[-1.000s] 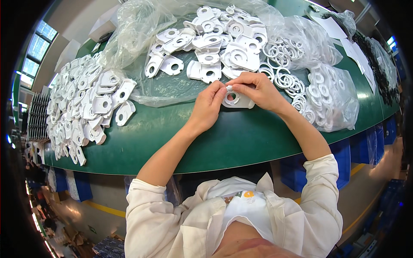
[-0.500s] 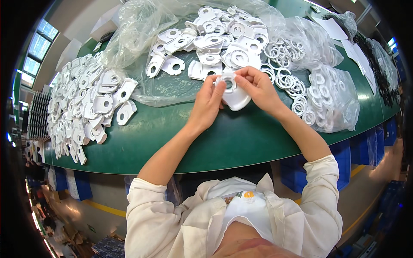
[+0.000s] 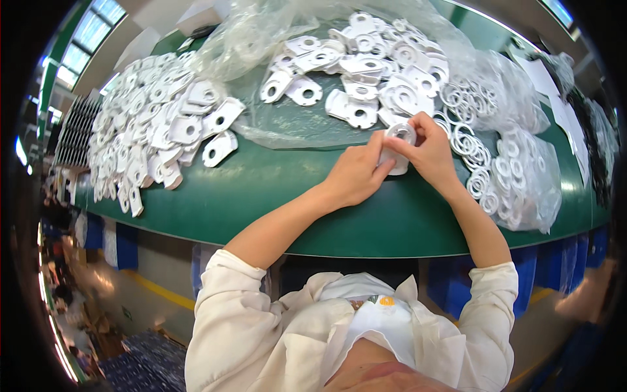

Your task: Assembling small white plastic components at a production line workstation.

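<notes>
Above the table's front half, both hands hold one white plastic part (image 3: 399, 167) with a round end and a flat tongue. My left hand (image 3: 358, 172) is closed round its left side, thumb and fingers pinching it. My right hand (image 3: 429, 151) is closed at the round end, thumb across the front and fingers bent behind the rim. A white ring shape (image 3: 405, 129) shows at that end; whether it is a separate ring pressed in or the part's own rim, I cannot tell. My fingers hide much of the part.
Loose white plastic parts lie in a large pile (image 3: 153, 124) at left and another heap (image 3: 366, 62) on clear plastic sheeting (image 3: 274, 130). White rings (image 3: 467, 140) spill beside a clear bag (image 3: 539, 189) at right. Blue bins (image 3: 450, 281) stand below the green table (image 3: 294, 225).
Both hands have shifted a little to the right in the view with the white part, which is now turned more upright. My head view has shifted too; the piles look the same.
</notes>
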The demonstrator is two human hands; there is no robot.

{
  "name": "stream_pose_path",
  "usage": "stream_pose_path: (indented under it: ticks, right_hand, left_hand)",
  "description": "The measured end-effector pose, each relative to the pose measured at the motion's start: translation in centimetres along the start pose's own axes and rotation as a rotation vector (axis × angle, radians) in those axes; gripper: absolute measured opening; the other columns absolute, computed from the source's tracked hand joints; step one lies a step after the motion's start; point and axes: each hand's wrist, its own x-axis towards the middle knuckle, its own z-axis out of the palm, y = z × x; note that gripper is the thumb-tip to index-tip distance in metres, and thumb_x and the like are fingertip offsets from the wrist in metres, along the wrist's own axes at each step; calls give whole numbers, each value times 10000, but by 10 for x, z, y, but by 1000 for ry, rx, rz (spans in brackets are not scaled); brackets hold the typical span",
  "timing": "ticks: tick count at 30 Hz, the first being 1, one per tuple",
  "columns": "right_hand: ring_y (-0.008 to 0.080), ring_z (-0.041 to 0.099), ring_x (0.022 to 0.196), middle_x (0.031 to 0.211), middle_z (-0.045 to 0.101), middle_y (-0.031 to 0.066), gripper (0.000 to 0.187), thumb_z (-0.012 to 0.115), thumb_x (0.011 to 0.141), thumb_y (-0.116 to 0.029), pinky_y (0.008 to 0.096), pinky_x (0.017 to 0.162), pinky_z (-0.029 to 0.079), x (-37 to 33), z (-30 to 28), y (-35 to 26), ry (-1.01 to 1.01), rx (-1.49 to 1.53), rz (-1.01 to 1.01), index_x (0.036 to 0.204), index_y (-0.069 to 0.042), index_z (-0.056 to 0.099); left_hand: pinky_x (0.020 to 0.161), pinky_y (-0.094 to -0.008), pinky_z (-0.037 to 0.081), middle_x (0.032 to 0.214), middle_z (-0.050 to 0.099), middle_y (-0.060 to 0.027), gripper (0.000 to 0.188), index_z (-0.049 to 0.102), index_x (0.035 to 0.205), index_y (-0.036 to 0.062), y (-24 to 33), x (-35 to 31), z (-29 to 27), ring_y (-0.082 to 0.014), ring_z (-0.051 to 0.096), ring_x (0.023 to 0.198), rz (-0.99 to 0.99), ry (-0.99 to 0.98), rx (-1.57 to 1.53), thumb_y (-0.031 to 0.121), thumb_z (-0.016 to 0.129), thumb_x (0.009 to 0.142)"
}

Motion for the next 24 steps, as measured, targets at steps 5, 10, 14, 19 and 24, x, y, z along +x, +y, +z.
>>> stream_pose_path:
  ticks: [5, 10, 14, 19, 24]
  right_hand:
    - [60, 601, 751, 866, 677, 41, 305, 701, 815, -56, 197, 685, 477, 7, -12, 3, -209, 96, -37, 1092, 9, 592]
    - [87, 604, 727, 845, 680, 52, 207, 632, 871, -68, 217, 681, 478, 11, -11, 12, -226, 5, -56, 1062, 8, 653]
    - [111, 595, 672, 819, 678, 77, 163, 619, 881, -74, 235, 618, 458, 10, -12, 9, -156, -199, -279, 1019, -5, 670]
    - [158, 602, 655, 835, 678, 104, 155, 628, 859, -50, 256, 613, 466, 7, -14, 7, -132, -252, -372, 999, 1, 672]
    - [186, 588, 624, 802, 664, 105, 140, 635, 847, -41, 268, 597, 460, 7, -14, 9, -141, -276, -379, 976, -8, 678]
  left_hand:
    - [737, -509, 443, 908, 624, -279, 411, 367, 1213, 20, -7, 2, -16, -469, 586, 858, 50, -2, -106, 190, 543, 882]
    - [792, -495, 450, 949, 622, -279, 452, 419, 1240, 48, -5, 6, -57, -463, 582, 902, -106, -88, 31, 248, 554, 858]
    - [801, -503, 434, 936, 616, -249, 382, 501, 1135, 31, -19, 5, -116, -420, 576, 920, -322, 369, 301, 299, 547, 867]
    - [803, -489, 418, 978, 599, -219, 271, 523, 939, 1, -108, -29, -164, -406, 539, 933, -231, 820, 945, 259, 566, 870]
    - [820, -437, 404, 984, 578, -153, 223, 576, 900, 11, -127, -54, -161, -344, 526, 881, -98, 779, 937, 203, 658, 822]
